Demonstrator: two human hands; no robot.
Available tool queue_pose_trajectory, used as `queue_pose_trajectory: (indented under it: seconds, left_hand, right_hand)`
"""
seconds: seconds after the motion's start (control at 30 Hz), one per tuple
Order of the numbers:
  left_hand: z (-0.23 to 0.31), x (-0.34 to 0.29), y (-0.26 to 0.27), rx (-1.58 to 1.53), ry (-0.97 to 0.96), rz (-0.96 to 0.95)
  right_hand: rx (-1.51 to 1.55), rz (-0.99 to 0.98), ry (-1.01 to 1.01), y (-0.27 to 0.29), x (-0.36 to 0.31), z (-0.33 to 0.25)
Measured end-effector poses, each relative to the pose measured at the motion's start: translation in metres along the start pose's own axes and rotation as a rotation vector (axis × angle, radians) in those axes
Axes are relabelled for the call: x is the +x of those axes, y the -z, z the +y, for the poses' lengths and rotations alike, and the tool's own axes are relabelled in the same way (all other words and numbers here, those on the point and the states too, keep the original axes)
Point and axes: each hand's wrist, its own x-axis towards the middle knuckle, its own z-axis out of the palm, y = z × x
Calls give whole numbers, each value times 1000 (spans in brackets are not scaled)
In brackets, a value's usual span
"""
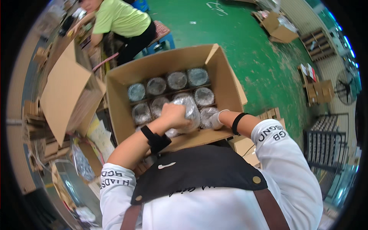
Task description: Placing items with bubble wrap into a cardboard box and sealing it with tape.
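Note:
A deep open cardboard carton [134,67] stands in front of me, with rows of round, clear-plastic-wrapped items in it. One wrapped cylinder [190,108] sits higher than the others, and my left hand [175,115] is closed round its left side. My right hand [217,119], in what looks like a white glove, reaches down inside the near right of the carton. It is beside another wrapped item [207,115], and its fingers are mostly hidden, so I cannot tell how they are set. Black bands circle both my wrists.
Left of the carton stands another open cardboard box [63,92]. A person in a yellow-green shirt [120,19] sits on a stool [165,37] at the far left, by a cluttered bench. Along the right are a box [281,28], a floor fan [345,87] and a rack [326,143].

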Motion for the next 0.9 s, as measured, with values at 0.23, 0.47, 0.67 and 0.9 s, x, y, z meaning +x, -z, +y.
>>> queue_pose_trajectory:
  seconds: [0.23,0.47,0.67,0.9]
  left_hand:
    - [29,39,-51,155,-95,-207]
    - [36,50,-67,405,-296,-337]
    - [32,53,-87,244,-238,-102]
    - [-23,53,-157,444,-469,-100]
  right_hand:
    - [908,1081,-200,79,-125,2]
    - [1368,1305,-233,30,-202,-6]
    - [1619,1404,-320,-22,-183,-24]
    - [1556,1333,-374,-23,-176,-17]
